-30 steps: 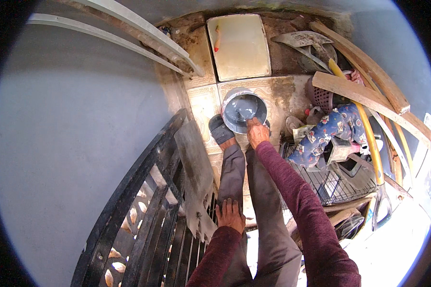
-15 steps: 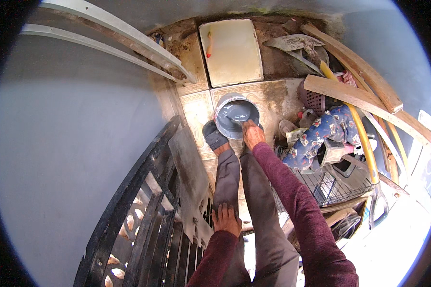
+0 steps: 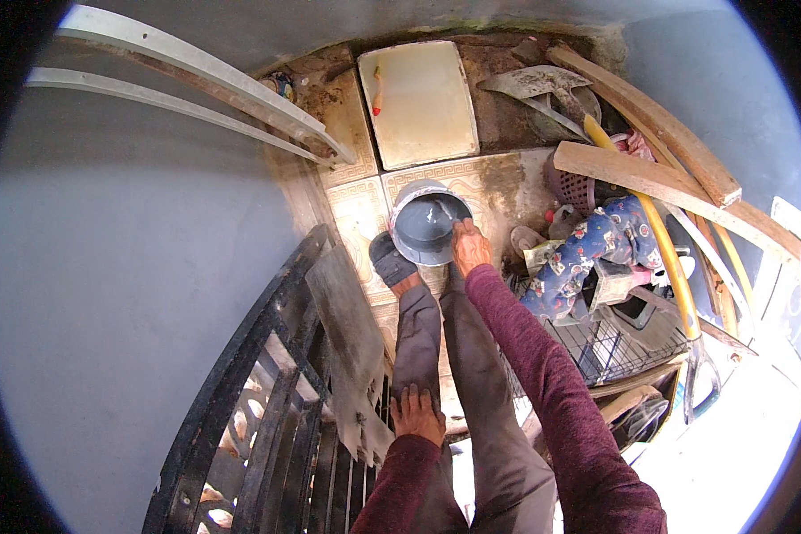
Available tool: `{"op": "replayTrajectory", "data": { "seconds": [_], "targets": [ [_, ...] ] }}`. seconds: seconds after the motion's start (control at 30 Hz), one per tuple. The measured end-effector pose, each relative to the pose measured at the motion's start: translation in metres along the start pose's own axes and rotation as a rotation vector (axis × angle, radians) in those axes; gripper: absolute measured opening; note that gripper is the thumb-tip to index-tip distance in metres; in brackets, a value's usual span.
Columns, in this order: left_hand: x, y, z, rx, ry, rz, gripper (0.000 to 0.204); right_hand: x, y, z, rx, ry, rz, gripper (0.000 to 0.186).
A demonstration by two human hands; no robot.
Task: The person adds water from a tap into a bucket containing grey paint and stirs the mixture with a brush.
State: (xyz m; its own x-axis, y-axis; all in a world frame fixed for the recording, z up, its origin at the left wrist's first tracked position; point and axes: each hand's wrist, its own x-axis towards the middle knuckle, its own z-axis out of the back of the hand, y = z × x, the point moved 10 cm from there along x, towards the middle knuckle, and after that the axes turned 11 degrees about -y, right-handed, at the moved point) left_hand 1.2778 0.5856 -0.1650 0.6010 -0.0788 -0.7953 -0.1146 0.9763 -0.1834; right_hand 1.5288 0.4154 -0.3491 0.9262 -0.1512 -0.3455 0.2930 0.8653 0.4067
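Note:
A round pale bucket with grey liquid inside stands on the tiled floor between my feet. My right hand is closed at the bucket's right rim, fingers bent over it; what they grip is hidden. My left hand lies with fingers spread on my trousered left leg, below the knee or near it. A dark sandal on my left foot is beside the bucket.
A cream square panel with a red-tipped stick lies beyond. Planks, a yellow-handled shovel, a patterned cloth and wire rack crowd the right. A black gate and pale rails line the left.
The view has shifted, so the scene sits farther left. My right hand has moved slightly along the bucket rim, and the grey liquid's surface looks different. My left hand stays on my leg.

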Motion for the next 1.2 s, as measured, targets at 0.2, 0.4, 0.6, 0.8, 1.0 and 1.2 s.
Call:
{"op": "replayTrajectory", "data": {
  "seconds": [0.2, 0.4, 0.6, 0.8, 1.0, 1.2],
  "targets": [
    [0.005, -0.013, 0.002, -0.022, -0.015, -0.042, 0.057, -0.012, -0.015, -0.025, -0.079, -0.032, 0.151, 0.013],
    [0.001, -0.003, 0.003, 0.011, 0.029, 0.004, 0.055, -0.012, -0.002, -0.015, -0.022, -0.001, -0.018, 0.018],
    [0.003, -0.008, -0.006, 0.073, -0.006, -0.066, 0.057, -0.018, -0.021, -0.039, -0.035, 0.089, -0.005, 0.018],
    [-0.002, -0.003, -0.001, 0.079, -0.042, -0.048, 0.053, -0.017, -0.017, -0.026, 0.001, 0.039, -0.035, 0.024],
    [0.003, -0.006, 0.0, 0.047, -0.026, -0.04, 0.051, -0.013, -0.013, -0.025, 0.078, -0.016, 0.033, 0.015],
    [0.0, -0.005, 0.0, 0.017, 0.031, -0.026, 0.056, -0.022, -0.015, -0.031, -0.103, 0.089, -0.044, 0.021]
  ]
}}
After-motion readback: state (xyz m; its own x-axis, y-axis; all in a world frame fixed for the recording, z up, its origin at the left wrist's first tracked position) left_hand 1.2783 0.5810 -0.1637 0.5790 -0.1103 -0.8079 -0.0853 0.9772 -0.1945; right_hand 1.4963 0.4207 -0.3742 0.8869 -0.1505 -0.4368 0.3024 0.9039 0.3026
